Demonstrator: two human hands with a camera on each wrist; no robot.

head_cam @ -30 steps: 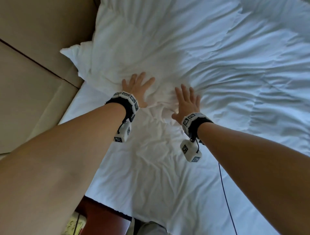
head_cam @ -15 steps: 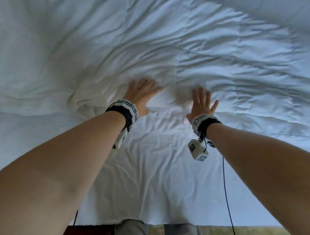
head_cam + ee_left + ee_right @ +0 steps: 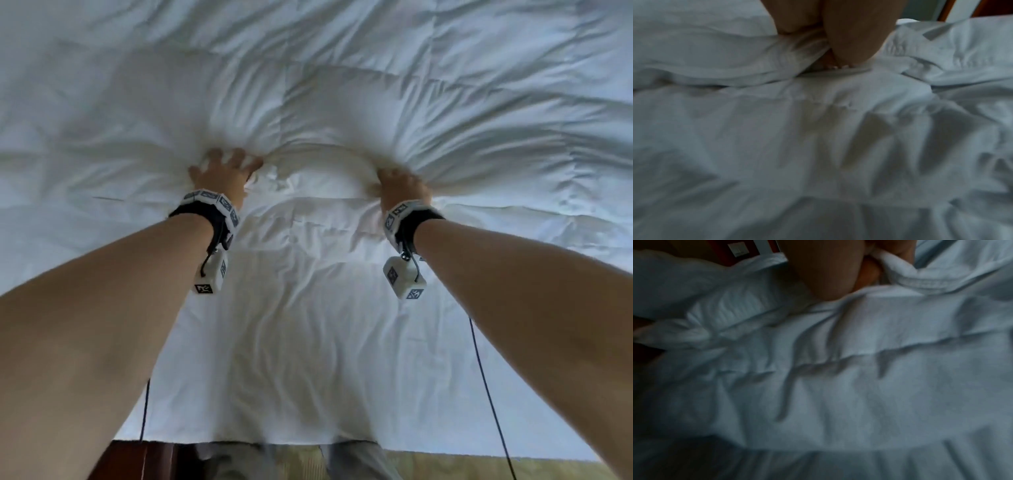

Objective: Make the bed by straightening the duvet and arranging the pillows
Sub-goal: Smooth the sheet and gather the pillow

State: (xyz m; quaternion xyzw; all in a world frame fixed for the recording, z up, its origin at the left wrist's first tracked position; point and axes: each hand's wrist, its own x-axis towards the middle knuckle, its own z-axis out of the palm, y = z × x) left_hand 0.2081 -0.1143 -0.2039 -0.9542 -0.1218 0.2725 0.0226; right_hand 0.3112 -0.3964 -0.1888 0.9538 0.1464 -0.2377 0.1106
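A white quilted duvet covers the far half of the bed, and its near edge runs across the middle of the head view. My left hand grips that edge with its fingers dug into the fabric. In the left wrist view my left hand pinches a fold of the duvet between thumb and fingertips. My right hand holds the edge further right, fingers hidden under the fold. The right wrist view shows my right hand curled round the stitched hem. The edge arches up between the hands. No pillow is plainly visible.
A wrinkled white bed sheet lies bare between the duvet edge and me. The bed's near edge runs along the bottom, with my legs, dark wood and patterned carpet beyond it. Thin cables hang from both wrists.
Both hands went from lying flat on the bedding to gripping the duvet edge, and they have spread apart. My view has shifted off the tan wall to face the bed squarely.
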